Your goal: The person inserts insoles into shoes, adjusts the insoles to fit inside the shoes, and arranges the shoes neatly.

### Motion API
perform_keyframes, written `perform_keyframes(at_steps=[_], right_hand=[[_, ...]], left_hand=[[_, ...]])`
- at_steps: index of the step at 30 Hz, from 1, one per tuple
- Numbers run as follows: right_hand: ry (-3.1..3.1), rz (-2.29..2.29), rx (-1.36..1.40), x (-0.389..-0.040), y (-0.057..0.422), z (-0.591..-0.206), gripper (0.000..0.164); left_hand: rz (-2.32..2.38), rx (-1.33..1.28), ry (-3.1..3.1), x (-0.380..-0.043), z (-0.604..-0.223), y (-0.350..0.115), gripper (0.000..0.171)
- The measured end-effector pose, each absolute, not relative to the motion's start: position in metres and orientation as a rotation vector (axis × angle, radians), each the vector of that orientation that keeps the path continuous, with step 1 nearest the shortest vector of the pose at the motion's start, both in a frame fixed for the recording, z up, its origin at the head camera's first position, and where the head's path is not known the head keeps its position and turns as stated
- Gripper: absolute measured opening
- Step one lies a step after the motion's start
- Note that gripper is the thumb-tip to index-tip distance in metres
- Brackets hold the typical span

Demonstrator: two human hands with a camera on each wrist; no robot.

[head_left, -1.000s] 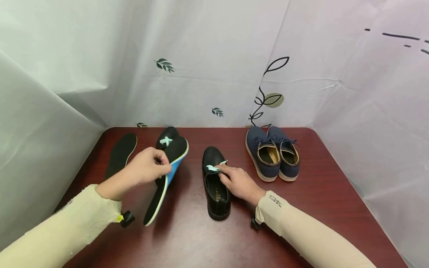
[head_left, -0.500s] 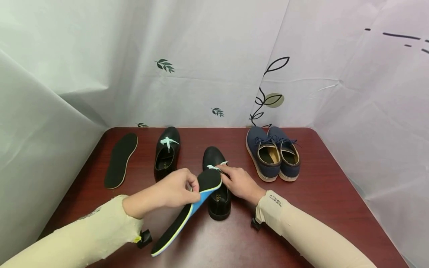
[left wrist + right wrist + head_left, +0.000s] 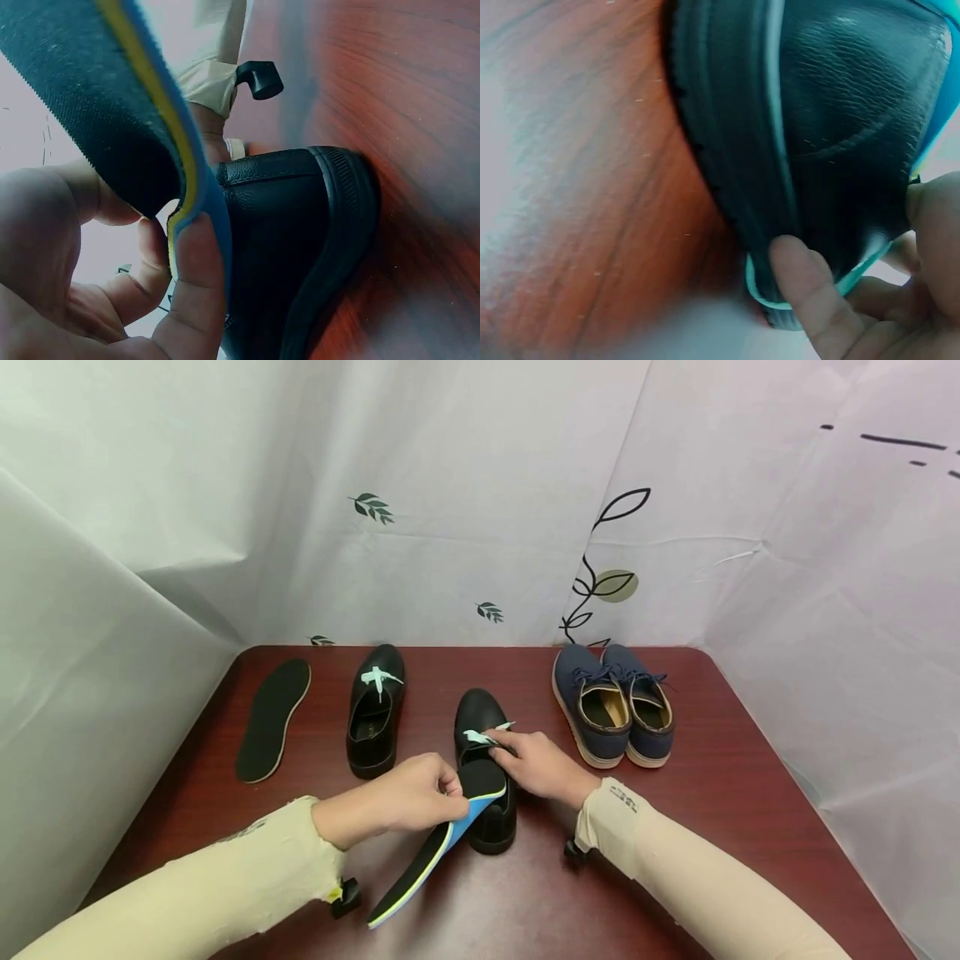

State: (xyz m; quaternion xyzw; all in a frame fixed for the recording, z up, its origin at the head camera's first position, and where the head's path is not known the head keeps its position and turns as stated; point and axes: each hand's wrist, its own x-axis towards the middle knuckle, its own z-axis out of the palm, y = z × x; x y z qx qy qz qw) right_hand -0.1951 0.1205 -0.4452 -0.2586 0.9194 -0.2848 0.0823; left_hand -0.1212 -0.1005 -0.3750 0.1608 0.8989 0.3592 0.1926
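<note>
A left hand [image 3: 420,793] is pinching an insole [image 3: 422,867] — one end sitting at the opening of a black shoe [image 3: 495,828].
The right hand [image 3: 543,767] is gripping that black shoe near its laces [image 3: 477,737] — navy shoes [image 3: 606,745] standing beyond on the surface [image 3: 525,893].

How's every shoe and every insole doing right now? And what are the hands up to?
Held insole: bent and tilted, front end at the near black shoe's opening
Near black shoe: upright, partly covered
Far black shoe: upright, laced, untouched
Other insole: lying flat, black side up
Navy shoes: upright, side by side, laced
Left hand: pinching the held insole
Right hand: gripping the near black shoe
</note>
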Motion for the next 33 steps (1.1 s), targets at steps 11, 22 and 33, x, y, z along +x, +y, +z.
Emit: perform_keyframes(at_steps=[11,22,33], right_hand=[[2.666,-0.893,-0.729,-0.198,0.122,-0.442,0.034],[2.651,-0.908,-0.724,-0.199,0.122,-0.443,0.034],[2.678,-0.866,-0.718,-0.197,0.121,-0.442,0.037]], left_hand=[[0.949,0.436,2.617,-0.141,-0.38,-0.086,0.022],[0.796,0.409,2.64,-0.161,-0.383,-0.074,0.041],[0.306,0.521,2.676,-0.141,-0.372,-0.065,0.041]])
